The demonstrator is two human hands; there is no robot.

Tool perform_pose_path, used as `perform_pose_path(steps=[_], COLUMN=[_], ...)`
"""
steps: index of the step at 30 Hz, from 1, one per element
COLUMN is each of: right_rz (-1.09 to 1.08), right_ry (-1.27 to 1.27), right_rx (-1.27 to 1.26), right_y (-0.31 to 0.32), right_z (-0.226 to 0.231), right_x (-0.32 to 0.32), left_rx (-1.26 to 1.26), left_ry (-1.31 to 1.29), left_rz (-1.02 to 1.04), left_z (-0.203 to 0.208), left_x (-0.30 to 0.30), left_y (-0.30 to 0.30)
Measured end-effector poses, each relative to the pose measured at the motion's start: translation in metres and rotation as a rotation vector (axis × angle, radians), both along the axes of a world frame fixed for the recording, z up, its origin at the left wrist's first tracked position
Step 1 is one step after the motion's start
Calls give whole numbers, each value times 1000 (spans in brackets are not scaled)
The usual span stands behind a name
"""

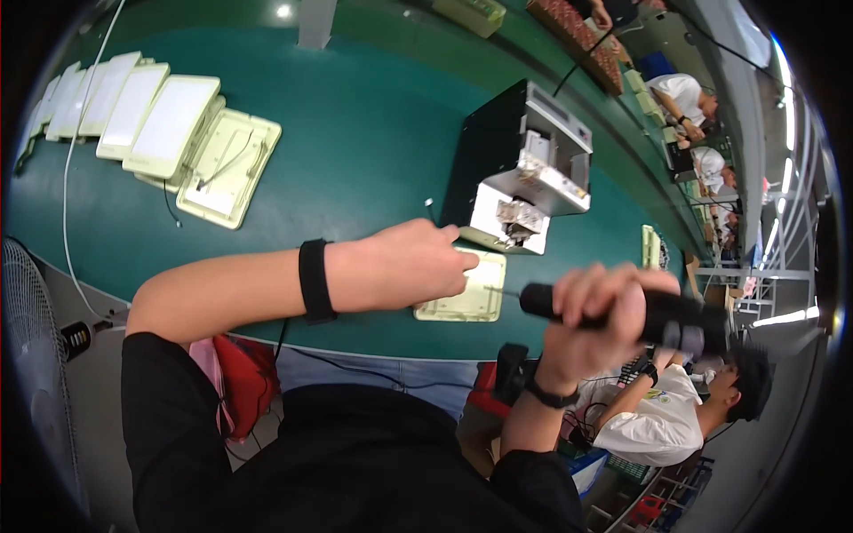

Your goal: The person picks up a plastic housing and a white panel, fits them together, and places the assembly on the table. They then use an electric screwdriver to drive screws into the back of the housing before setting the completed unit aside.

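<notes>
A shallow, pale yellow-green plastic casing lies on the green bench in front of me. My left hand, with a black band at the wrist, reaches over the casing's left part. Its fingers are curled in a pinch, and whatever is between them is hidden. My right hand is wrapped round a black power screwdriver, held nearly level to the right of the casing. The tool's thin bit points left at the casing's right side; whether it touches is unclear. Some motion blur covers this hand and the tool.
Behind the casing stands a black and silver bench machine. At the left are an open casing with a cable and a row of overlapping white-topped casings. A white cord crosses there. Close on the right sits a co-worker.
</notes>
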State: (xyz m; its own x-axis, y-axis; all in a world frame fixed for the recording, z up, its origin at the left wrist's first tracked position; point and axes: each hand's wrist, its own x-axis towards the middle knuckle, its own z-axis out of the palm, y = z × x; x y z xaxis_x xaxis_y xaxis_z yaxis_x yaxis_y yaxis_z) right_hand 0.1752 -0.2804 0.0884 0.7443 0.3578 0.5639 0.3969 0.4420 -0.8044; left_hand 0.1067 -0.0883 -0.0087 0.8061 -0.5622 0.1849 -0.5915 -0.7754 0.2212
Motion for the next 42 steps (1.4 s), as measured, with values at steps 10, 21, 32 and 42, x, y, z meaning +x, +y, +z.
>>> perform_pose_path(steps=[10,21,32,42], right_rz=[70,33,167,75], right_ry=[-37,10,59,146], right_rx=[-159,-212,-9,186], right_y=[-15,-9,-24,-95], right_z=[-30,-47,-61,-34], right_x=[-54,-58,-53,-43], left_rx=[22,52,43,52], left_ry=[9,14,100,-33], left_rz=[17,26,14,470], left_z=[2,2,16,7], left_x=[0,1,-7,-131], left_y=[-4,-5,-15,-47])
